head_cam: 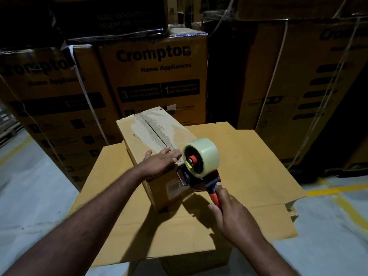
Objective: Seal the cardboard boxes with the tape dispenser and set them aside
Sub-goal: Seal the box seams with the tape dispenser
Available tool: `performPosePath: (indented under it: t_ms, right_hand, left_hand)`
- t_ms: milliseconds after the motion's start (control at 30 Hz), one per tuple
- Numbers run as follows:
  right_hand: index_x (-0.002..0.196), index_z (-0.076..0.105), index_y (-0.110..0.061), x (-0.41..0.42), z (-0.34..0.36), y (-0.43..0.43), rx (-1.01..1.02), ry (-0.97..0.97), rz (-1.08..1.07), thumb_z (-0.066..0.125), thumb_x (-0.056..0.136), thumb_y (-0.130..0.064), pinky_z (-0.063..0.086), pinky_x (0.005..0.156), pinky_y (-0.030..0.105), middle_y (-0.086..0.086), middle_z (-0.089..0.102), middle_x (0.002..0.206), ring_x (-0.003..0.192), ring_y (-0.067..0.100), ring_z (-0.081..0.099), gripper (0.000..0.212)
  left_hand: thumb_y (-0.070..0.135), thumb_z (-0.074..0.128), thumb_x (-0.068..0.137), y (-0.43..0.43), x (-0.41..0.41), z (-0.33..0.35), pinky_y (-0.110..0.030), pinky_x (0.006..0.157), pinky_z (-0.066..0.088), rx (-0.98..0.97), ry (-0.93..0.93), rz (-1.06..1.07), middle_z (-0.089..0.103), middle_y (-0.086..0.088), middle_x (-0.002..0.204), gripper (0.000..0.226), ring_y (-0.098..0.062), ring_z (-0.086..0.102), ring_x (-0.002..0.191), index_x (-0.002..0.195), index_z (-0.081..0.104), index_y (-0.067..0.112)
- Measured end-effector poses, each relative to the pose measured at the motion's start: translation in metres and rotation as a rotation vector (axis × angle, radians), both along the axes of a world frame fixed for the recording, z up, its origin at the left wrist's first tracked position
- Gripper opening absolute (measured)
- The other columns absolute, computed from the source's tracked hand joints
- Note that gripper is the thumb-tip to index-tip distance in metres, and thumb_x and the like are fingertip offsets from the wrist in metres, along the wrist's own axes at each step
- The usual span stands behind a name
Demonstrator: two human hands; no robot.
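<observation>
Crompton cartons [159, 76] stacked close behind box [151, 132]

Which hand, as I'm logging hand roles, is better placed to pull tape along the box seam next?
Right. The right hand grips the tape dispenser, its head at the box near the seam; the left hand lies flat on the box top.
</observation>
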State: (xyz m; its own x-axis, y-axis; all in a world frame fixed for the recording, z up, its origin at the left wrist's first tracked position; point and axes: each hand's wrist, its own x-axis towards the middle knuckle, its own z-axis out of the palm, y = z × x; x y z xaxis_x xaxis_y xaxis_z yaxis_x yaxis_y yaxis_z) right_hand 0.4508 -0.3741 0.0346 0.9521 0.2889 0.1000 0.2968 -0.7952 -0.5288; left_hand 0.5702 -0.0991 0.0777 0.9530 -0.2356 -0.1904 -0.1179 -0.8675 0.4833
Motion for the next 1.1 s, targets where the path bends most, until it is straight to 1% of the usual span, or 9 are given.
performPosePath:
  t_ms: [67, 133, 233, 400, 500, 633, 867, 1000, 1100]
  right_hand:
    - [0.150, 0.011, -0.034, 0.000, -0.004, -0.001, 0.011, 0.002, 0.002, 0.040, 0.103, -0.048, 0.038, 0.073, 0.016, -0.006, 0.057, 0.127, 0.093, 0.002, 0.049, 0.057]
    - [0.151, 0.013, -0.033, -0.001, -0.006, -0.003, 0.015, 0.002, 0.000, 0.040, 0.103, -0.048, 0.037, 0.072, 0.016, -0.007, 0.057, 0.128, 0.095, 0.003, 0.051, 0.057]
    - [0.153, 0.013, -0.032, -0.002, -0.007, -0.007, 0.012, -0.011, -0.009, 0.038, 0.102, -0.050, 0.042, 0.073, 0.019, -0.007, 0.056, 0.130, 0.101, 0.007, 0.056, 0.059]
    - [0.156, 0.005, -0.032, -0.011, -0.006, -0.009, -0.036, -0.024, -0.001, 0.034, 0.102, -0.052, 0.038, 0.073, 0.017, -0.008, 0.051, 0.131, 0.095, 0.004, 0.051, 0.064]
    - [0.156, 0.004, -0.032, -0.015, -0.005, -0.010, -0.023, -0.010, -0.015, 0.034, 0.102, -0.051, 0.041, 0.076, 0.018, -0.007, 0.050, 0.135, 0.100, 0.005, 0.053, 0.065]
    - [0.156, 0.005, -0.033, -0.018, -0.005, -0.012, -0.003, -0.011, -0.024, 0.034, 0.102, -0.051, 0.047, 0.082, 0.020, -0.008, 0.049, 0.137, 0.106, 0.007, 0.056, 0.064]
    - [0.156, 0.007, -0.032, -0.025, -0.009, -0.014, 0.035, -0.006, -0.049, 0.037, 0.102, -0.050, 0.047, 0.085, 0.020, -0.009, 0.047, 0.142, 0.114, 0.007, 0.055, 0.065]
    - [0.155, 0.008, -0.032, -0.020, -0.010, -0.009, -0.003, -0.016, -0.035, 0.036, 0.102, -0.050, 0.048, 0.084, 0.020, -0.007, 0.050, 0.138, 0.109, 0.007, 0.056, 0.063]
    - [0.155, 0.010, -0.031, -0.015, -0.011, -0.009, -0.022, -0.028, -0.034, 0.038, 0.102, -0.049, 0.041, 0.075, 0.017, -0.007, 0.053, 0.133, 0.103, 0.006, 0.056, 0.063]
  left_hand:
    - [0.058, 0.023, 0.106, -0.004, -0.001, 0.000, -0.058, 0.120, -0.014, 0.050, -0.036, 0.045, 0.016, 0.027, 0.160, 0.052, -0.004, 0.007, 0.153, 0.154, 0.034, 0.043]
    - [0.061, 0.028, 0.103, -0.012, 0.000, 0.001, -0.060, 0.120, -0.010, 0.108, -0.048, 0.067, 0.021, 0.025, 0.162, 0.054, -0.006, 0.010, 0.154, 0.153, 0.036, 0.043]
    - [0.065, 0.041, 0.099, -0.017, 0.003, -0.001, -0.063, 0.119, -0.007, 0.168, -0.059, 0.070, 0.024, 0.024, 0.163, 0.058, -0.008, 0.011, 0.154, 0.152, 0.039, 0.043]
    - [0.052, 0.053, 0.100, -0.024, -0.006, 0.005, -0.060, 0.121, -0.005, 0.170, -0.099, 0.104, 0.027, 0.017, 0.164, 0.051, -0.012, 0.017, 0.154, 0.149, 0.043, 0.044]
    - [0.051, 0.055, 0.099, -0.029, -0.011, 0.009, -0.061, 0.120, -0.004, 0.174, -0.112, 0.112, 0.027, 0.015, 0.164, 0.051, -0.013, 0.019, 0.153, 0.149, 0.044, 0.043]
    - [0.055, 0.057, 0.096, -0.030, -0.010, 0.009, -0.067, 0.118, -0.001, 0.172, -0.116, 0.111, 0.031, 0.020, 0.162, 0.053, -0.011, 0.019, 0.152, 0.147, 0.047, 0.045]
    - [0.067, 0.058, 0.090, -0.029, -0.008, 0.001, -0.072, 0.115, -0.002, 0.211, -0.149, 0.102, 0.032, 0.027, 0.159, 0.065, -0.007, 0.019, 0.152, 0.149, 0.045, 0.044]
    - [0.063, 0.056, 0.093, -0.029, -0.010, 0.001, -0.072, 0.115, -0.003, 0.214, -0.141, 0.113, 0.030, 0.026, 0.160, 0.058, -0.008, 0.017, 0.153, 0.148, 0.046, 0.045]
    - [0.057, 0.044, 0.102, -0.031, -0.011, 0.010, -0.070, 0.116, -0.007, 0.171, -0.071, 0.097, 0.024, 0.022, 0.164, 0.046, -0.010, 0.012, 0.155, 0.146, 0.048, 0.045]
